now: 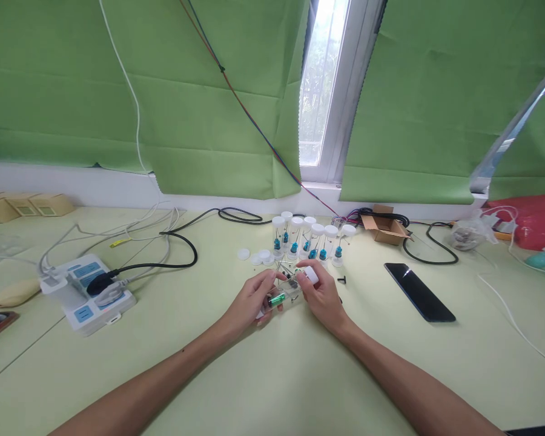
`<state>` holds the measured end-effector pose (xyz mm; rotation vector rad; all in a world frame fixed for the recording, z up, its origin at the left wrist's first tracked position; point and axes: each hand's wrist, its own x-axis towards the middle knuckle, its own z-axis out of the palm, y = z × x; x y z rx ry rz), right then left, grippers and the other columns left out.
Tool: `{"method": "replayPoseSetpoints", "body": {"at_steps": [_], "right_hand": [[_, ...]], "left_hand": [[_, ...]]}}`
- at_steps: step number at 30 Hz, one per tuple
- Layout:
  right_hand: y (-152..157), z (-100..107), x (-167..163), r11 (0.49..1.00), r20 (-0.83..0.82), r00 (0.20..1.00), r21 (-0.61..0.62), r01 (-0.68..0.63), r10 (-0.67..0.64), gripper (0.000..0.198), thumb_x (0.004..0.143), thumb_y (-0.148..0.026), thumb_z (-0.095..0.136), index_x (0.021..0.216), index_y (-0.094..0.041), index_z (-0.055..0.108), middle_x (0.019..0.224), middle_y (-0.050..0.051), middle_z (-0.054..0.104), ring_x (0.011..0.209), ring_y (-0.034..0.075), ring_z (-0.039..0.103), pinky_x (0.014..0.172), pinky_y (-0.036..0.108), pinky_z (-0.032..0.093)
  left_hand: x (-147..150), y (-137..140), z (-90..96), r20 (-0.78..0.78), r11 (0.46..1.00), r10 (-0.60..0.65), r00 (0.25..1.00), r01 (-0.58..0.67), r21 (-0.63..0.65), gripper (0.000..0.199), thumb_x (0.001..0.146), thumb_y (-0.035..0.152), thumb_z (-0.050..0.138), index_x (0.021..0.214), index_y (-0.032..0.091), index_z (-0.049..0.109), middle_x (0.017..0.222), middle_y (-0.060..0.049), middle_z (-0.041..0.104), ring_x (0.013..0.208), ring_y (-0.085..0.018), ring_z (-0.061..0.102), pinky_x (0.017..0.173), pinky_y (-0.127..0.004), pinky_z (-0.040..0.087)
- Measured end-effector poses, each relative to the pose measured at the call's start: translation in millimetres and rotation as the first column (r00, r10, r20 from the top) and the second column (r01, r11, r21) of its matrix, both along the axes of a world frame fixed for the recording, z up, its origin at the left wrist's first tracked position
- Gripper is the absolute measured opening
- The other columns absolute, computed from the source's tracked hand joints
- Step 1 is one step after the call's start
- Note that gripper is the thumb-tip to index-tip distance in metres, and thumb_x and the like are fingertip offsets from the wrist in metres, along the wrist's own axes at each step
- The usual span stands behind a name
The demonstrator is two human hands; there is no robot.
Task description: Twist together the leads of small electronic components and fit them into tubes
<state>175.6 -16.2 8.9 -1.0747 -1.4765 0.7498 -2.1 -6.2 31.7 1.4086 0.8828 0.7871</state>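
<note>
On the near side of the capped bottles, a clear container with a green part is held between the hands – its long axis slanted from lower left to upper right. The lower-left end is gripped by the curled left hand; a white cap is pinched by the half-closed right hand – whether cap and container touch cannot be told.

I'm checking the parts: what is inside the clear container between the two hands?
A green cylindrical piece shows inside the clear container. The left hand covers one end and the right hand hides part near the white cap, so whatever lies behind them cannot be seen.
</note>
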Motion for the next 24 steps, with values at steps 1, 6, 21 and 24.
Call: {"method": "replayPoseSetpoints", "body": {"at_steps": [1, 6, 21, 24], "right_hand": [[-0.1, 0.7, 0.2, 1.000, 0.024, 0.999, 0.012, 0.025, -0.026, 0.026, 0.089, -0.046, 0.053, 0.095, -0.021, 0.057, 0.057, -0.006, 0.043, 0.048, 0.011, 0.038, 0.045, 0.023, 0.031], [-2.0, 5.0, -0.8, 0.994, 0.076, 0.992, 0.061, 0.095, -0.099, 0.028, 0.089, -0.045, 0.053, 0.077, -0.020, 0.056, 0.059, -0.004, 0.049, 0.053, 0.013, 0.043, 0.050, 0.024, 0.034], [-0.9, 1.6, 0.5, 0.988, 0.152, 0.977, 0.062, 0.142, -0.150, 0.030, 0.089, -0.038, 0.043, 0.063, -0.022, 0.043, 0.052, -0.006, 0.035, 0.050, 0.012, 0.034, 0.050, 0.025, 0.028], [-1.3, 2.0, 1.4, 0.988, 0.177, 0.973, 0.072, 0.139, -0.150, 0.030, 0.090, -0.036, 0.042, 0.064, -0.021, 0.043, 0.053, -0.005, 0.037, 0.051, 0.013, 0.035, 0.051, 0.025, 0.029]], "left_hand": [[-0.5, 0.5, 0.4, -0.012, 1.000, -0.006, 1.000, 0.005, -0.004, 0.057, 0.089, 0.067, 0.037, 0.115, 0.019, 0.055, 0.064, -0.001, 0.062, 0.032, -0.005, 0.034, 0.034, -0.019, 0.020], [-1.9, 1.9, -0.6, -0.065, 1.000, -0.018, 0.998, 0.018, 0.005, 0.058, 0.089, 0.067, 0.036, 0.113, 0.019, 0.057, 0.063, 0.000, 0.061, 0.031, -0.005, 0.035, 0.033, -0.018, 0.019], [1.3, -2.3, -6.7, -0.074, 0.998, -0.037, 0.997, 0.041, 0.056, 0.050, 0.089, 0.064, 0.042, 0.097, 0.018, 0.059, 0.059, 0.004, 0.049, 0.039, -0.007, 0.040, 0.037, -0.019, 0.023], [1.1, -2.3, -8.5, -0.083, 0.997, -0.044, 0.996, 0.049, 0.062, 0.048, 0.090, 0.062, 0.041, 0.096, 0.019, 0.060, 0.059, 0.004, 0.051, 0.037, -0.006, 0.037, 0.036, -0.019, 0.023]]}}
